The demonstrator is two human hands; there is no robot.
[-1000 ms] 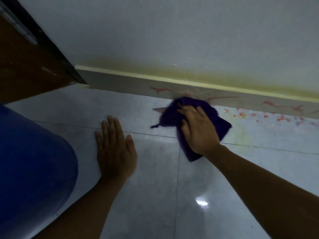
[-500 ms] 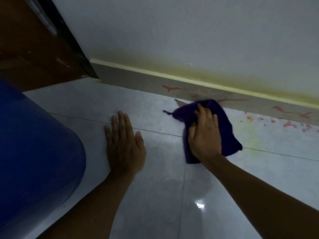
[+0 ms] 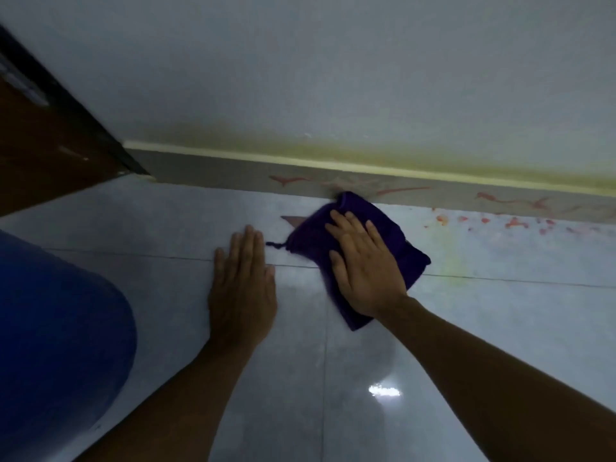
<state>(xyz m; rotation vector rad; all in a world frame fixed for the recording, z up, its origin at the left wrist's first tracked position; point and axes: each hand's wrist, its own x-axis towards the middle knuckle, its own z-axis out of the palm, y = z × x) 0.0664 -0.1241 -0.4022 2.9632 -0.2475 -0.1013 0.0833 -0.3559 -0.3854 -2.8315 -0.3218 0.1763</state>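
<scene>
While I look down, the pale wall (image 3: 333, 78) takes up the far half of the scene, yellowed along its foot. The glossy light tiled floor (image 3: 500, 328) covers the near half, with one grout line running left to right under both my hands. A blue rounded mass (image 3: 60, 328) fills the near left; I cannot tell what it is. A brown door (image 3: 40, 155) stands at far left. The grey skirting board (image 3: 216, 173) runs along the foot of the wall and carries red streaks (image 3: 510, 203) toward the right.

My left hand (image 3: 241, 288) lies flat on the bare floor, fingers (image 3: 248, 248) straight and together, holding nothing. My right hand (image 3: 363, 271) presses down flat on the purple cloth (image 3: 411, 258), fingers (image 3: 346, 228) extended and slightly spread, not curled round it. The cloth lies folded on the floor just right of my left hand, its far corner touching the skirting board. A small cord end sticks out from its left edge. Red spots (image 3: 513, 223) dot the floor to the right of the cloth, close to the skirting.
</scene>
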